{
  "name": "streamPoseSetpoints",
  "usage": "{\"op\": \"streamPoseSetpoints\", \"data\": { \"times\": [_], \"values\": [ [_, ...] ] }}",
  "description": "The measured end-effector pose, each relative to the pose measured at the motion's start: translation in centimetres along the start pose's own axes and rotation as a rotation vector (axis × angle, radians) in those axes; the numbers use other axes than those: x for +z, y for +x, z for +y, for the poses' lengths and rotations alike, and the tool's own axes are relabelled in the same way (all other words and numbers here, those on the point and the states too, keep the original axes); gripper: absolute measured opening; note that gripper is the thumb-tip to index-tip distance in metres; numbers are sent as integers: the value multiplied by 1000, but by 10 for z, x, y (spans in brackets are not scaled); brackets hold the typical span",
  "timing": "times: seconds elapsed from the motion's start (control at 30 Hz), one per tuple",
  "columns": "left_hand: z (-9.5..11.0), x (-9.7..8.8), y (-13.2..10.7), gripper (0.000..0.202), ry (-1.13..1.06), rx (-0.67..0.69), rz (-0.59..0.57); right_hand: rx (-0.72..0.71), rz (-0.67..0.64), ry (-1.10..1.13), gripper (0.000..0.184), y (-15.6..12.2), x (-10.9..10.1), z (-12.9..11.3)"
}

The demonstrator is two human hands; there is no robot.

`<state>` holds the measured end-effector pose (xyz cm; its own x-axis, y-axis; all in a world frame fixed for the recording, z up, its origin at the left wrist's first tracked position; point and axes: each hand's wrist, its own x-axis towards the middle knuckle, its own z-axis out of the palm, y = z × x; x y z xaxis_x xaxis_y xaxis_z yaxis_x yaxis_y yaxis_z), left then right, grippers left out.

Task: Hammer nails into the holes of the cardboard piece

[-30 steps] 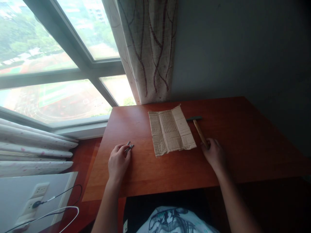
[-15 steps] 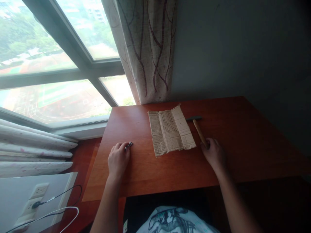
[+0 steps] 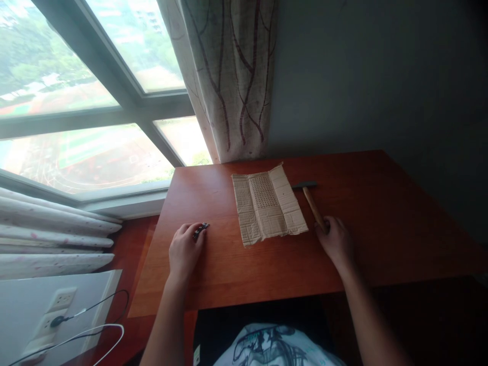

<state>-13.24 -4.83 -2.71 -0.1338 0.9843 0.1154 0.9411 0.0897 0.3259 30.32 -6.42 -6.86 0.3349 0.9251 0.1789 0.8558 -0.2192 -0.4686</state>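
Note:
My left hand [image 3: 184,250] rests on the red-brown table [image 3: 373,213] with its fingertips pinched on a small bunch of nails [image 3: 201,230]. My right hand [image 3: 337,242] lies to the right, its fingers closed around the lower end of a hammer [image 3: 310,201] with a wooden handle and dark head. The hammer lies flat on the table. Between my hands lies a flattened piece of cardboard [image 3: 269,203] with a grid of small holes in its middle panel.
A patterned curtain [image 3: 229,76] hangs behind the table beside a large window [image 3: 87,101]. A grey wall stands at the back right. At the lower left, a white socket panel [image 3: 53,310] has cables plugged in. Folded pale fabric [image 3: 53,234] lies along the sill.
My left fingers have gathered the nails closer together and drawn them slightly toward me. My right hand has stayed on the hammer handle.

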Motion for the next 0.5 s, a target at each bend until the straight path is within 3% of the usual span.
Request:
{"op": "streamPoseSetpoints", "data": {
  "times": [0.3,0.5],
  "values": [
    [-1,7,-1,28,-32,-13,112,2,-3,-18,30,0,0,0],
    [1,16,1,24,96,10,193,8,-10,-13,30,1,1,1]
  ]
}}
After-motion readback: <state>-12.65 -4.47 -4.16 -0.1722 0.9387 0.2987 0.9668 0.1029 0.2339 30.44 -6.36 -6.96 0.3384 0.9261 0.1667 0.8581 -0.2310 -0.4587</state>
